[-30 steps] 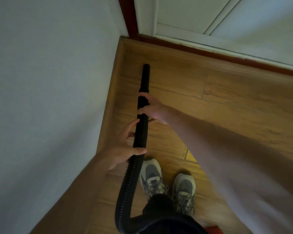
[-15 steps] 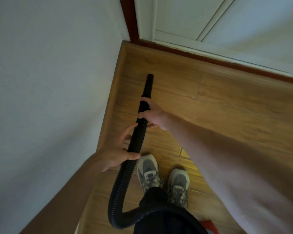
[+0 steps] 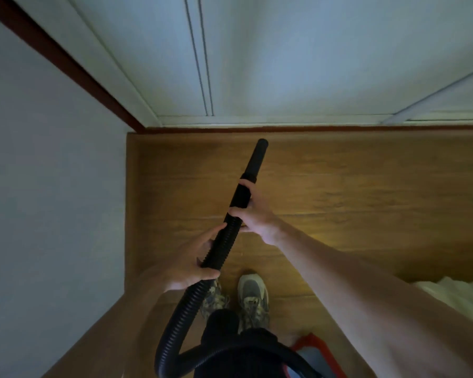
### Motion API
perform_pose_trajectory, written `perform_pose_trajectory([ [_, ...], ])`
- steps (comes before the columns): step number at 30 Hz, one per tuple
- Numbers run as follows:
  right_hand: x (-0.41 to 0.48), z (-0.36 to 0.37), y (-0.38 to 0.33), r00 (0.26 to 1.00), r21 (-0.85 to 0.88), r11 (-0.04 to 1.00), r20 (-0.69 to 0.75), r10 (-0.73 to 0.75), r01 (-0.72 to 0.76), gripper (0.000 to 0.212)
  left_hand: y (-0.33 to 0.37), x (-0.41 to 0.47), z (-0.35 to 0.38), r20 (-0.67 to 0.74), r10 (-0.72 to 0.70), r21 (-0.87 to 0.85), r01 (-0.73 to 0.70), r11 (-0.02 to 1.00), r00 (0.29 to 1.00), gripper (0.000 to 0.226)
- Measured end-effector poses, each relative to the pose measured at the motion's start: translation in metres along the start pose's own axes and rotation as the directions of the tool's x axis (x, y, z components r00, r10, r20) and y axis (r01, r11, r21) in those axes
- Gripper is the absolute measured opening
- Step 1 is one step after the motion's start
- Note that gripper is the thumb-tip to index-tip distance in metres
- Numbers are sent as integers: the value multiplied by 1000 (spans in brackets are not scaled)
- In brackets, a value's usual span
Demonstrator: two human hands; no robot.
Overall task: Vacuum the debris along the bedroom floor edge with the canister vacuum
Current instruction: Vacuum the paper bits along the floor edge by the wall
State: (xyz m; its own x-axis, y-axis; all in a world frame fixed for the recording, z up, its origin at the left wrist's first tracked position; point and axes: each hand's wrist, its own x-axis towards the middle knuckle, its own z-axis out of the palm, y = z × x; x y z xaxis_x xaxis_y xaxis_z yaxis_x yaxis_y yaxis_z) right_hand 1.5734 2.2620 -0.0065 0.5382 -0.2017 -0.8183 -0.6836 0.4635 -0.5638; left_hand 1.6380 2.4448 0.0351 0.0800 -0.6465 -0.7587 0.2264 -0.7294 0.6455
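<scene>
Right hand (image 3: 253, 218) clenched on black nozzle (image 3: 253, 170), left hand (image 3: 191, 261) gripping ribbed hose (image 3: 200, 290) behind it, nozzle tip near door threshold (image 3: 284, 129), off the wood floor (image 3: 339, 192)

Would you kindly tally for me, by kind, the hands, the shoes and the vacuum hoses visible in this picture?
Hands: 2, the left hand and the right hand, both gripping the hose
Shoes: 2, the left shoe and the right shoe
Vacuum hoses: 1, the black hose
Total: 5
</scene>
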Motion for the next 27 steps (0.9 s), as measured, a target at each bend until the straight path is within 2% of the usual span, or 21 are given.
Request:
perform_pose_trajectory([
  [5, -62, -71, -19, 989, 51, 992, -97, -108, 113, 73, 61, 15, 41, 123, 86, 110, -100, 989, 989, 85],
  [14, -147, -177, -5, 951, 266, 946, -291, -106, 186, 74, 146, 44, 118, 357, 30, 337, -159, 928, 934, 88],
  [20, -184, -223, 9, 876, 342, 898, -475, -88, 275, 73, 192, 66, 162, 469, -39, 446, -198, 873, 882, 92],
  [23, -205, -239, 27, 822, 375, 876, -569, -40, 302, 73, 204, 76, 184, 527, -70, 520, -256, 815, 847, 93],
  [27, -231, -244, 48, 745, 422, 835, -666, 20, 354, 71, 214, 82, 208, 631, -80, 533, -356, 767, 772, 90],
])
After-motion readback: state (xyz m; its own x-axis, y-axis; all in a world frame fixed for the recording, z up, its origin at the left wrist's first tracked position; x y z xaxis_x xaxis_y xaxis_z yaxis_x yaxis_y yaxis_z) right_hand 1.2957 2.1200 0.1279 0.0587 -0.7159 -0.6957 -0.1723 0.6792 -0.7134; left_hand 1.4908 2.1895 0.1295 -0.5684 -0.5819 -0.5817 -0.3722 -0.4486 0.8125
